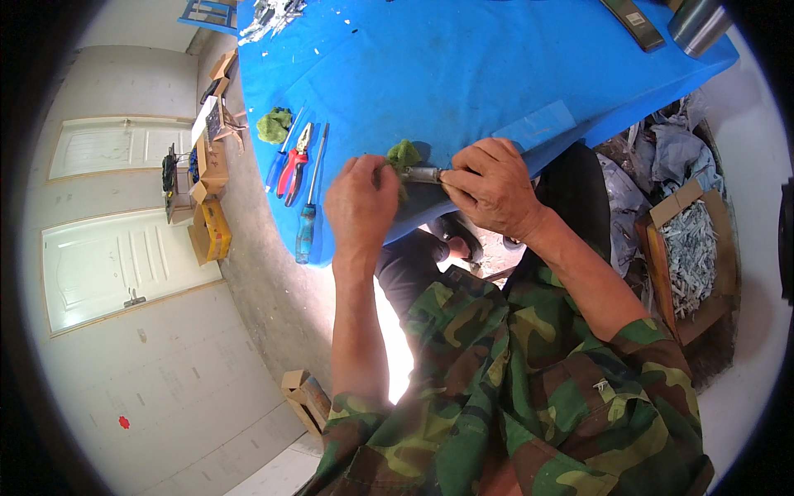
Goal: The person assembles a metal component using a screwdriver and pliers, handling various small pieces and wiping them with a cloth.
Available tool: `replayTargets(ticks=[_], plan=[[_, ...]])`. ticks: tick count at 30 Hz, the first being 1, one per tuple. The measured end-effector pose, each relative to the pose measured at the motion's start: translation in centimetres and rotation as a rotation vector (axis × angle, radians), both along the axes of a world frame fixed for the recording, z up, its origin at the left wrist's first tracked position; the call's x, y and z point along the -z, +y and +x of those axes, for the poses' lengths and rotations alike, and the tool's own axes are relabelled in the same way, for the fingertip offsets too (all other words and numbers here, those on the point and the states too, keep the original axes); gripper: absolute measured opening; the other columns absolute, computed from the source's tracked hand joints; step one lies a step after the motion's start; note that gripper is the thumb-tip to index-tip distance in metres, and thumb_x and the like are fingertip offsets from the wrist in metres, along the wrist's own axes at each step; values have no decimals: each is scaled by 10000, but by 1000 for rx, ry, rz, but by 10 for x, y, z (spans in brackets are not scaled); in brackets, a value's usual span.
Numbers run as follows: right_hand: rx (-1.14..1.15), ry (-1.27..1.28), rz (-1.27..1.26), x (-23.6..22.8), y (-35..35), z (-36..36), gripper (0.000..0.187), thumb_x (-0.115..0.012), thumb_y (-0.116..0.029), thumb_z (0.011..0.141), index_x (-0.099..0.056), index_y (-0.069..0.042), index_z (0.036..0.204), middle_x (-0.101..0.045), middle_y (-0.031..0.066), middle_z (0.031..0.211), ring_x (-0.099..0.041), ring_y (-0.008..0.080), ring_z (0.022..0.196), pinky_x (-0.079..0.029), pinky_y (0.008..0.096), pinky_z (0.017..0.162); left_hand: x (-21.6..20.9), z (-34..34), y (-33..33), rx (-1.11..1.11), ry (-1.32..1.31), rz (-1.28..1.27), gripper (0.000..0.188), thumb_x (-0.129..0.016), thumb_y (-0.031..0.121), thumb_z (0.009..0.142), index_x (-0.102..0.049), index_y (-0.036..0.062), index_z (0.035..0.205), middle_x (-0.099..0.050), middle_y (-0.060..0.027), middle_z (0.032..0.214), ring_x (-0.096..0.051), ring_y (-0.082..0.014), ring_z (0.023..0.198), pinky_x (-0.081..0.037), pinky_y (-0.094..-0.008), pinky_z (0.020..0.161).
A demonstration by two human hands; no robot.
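Over the near edge of the blue-covered table, my left hand (361,202) is closed around a green fuzzy cloth (404,154), which wraps one end of a short silver metal cylinder (422,174). Its fingertips are partly hidden behind the hand. My right hand (495,186) pinches the cylinder's other end between thumb and fingers. Left of my left hand lie a blue-handled screwdriver (306,227), red-handled pliers (294,169) and another slim screwdriver (277,169). A second green wad (275,126) rests beside them.
The blue tablecloth (397,74) carries a pile of metal scraps (271,16) at its far left. A steel cup (699,26) and a dark flat box (635,23) stand far right. On the floor, a cardboard box (693,256) holds pale strips. More cartons (211,231) line the left wall.
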State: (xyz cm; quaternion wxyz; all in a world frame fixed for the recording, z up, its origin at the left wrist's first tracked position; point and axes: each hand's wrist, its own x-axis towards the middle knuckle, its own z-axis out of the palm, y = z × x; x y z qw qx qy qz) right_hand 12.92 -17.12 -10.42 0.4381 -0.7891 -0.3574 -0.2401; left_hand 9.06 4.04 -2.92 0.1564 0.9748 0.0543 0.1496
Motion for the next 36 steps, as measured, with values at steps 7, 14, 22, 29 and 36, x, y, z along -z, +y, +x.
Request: replayTargets(ticks=[7,14,22,29,36], plan=[[-15,17,-14,-1,-1,0,102,-798,-131,826,-700,-130,856,-621,17,927,-614,249,925,-448,417,847,-11,-4,0,-82,14,-62,157,-753,116,919,-797,13,1029,-729,-143,853,-695,-255,717,-537,-380,680],[-23,-9,2,2,-2,1,123,-818,-133,800,-708,-129,855,-634,3,943,-619,246,921,-448,411,827,-7,0,-41,112,21,-13,138,-724,154,923,-787,59,1001,-701,-139,857,-693,-364,773,-532,-463,696],[10,-16,2,-1,0,0,112,-800,-121,813,-692,-142,831,-621,-6,905,-611,236,901,-448,407,819,-3,-1,6,-15,47,23,143,-683,172,947,-767,61,976,-711,-135,886,-701,-382,795,-540,-490,705],[-9,-14,6,-4,1,-1,98,-788,-121,833,-692,-144,837,-621,-4,911,-608,236,905,-446,410,828,13,-5,25,-80,-74,-102,124,-727,117,936,-773,33,1015,-718,-143,884,-707,-338,765,-544,-435,696],[-8,12,-5,-1,3,-1,84,-793,-132,847,-715,-141,879,-639,3,942,-618,241,941,-447,418,872,-3,-17,7,-85,-153,-206,103,-735,110,938,-759,36,1005,-701,-149,875,-690,-339,761,-540,-448,691]])
